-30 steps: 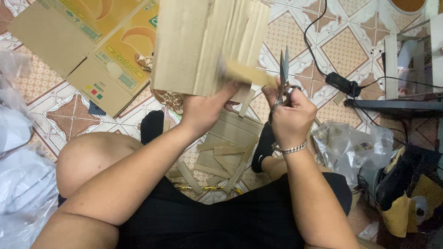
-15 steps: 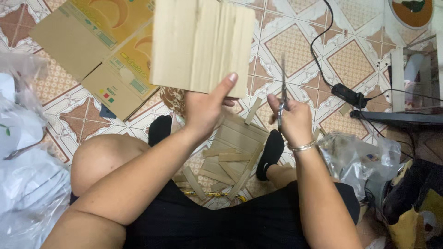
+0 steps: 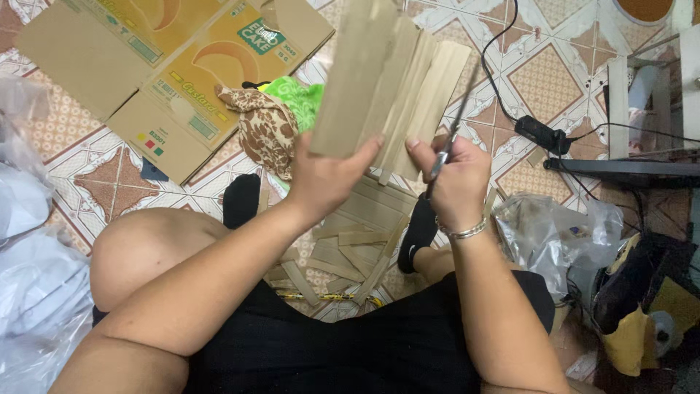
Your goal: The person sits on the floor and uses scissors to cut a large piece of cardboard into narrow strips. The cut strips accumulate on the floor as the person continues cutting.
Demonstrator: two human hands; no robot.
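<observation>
The left hand point(image 3: 321, 179) is clamping the cardboard sheet point(image 3: 386, 87) at its lower edge, long axis running toward twelve o'clock. The right hand point(image 3: 456, 179), at three o'clock, is gripping scissors point(image 3: 450, 131) alongside the sheet's right edge. Strips point(image 3: 357, 248) are lying on the floor point(image 3: 561, 73) beyond.

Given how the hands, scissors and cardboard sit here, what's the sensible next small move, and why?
Probably close the scissors along the cardboard piece. The right hand holds their blades against its right edge while the left hand grips its lower edge; cut strips already lie below.
</observation>
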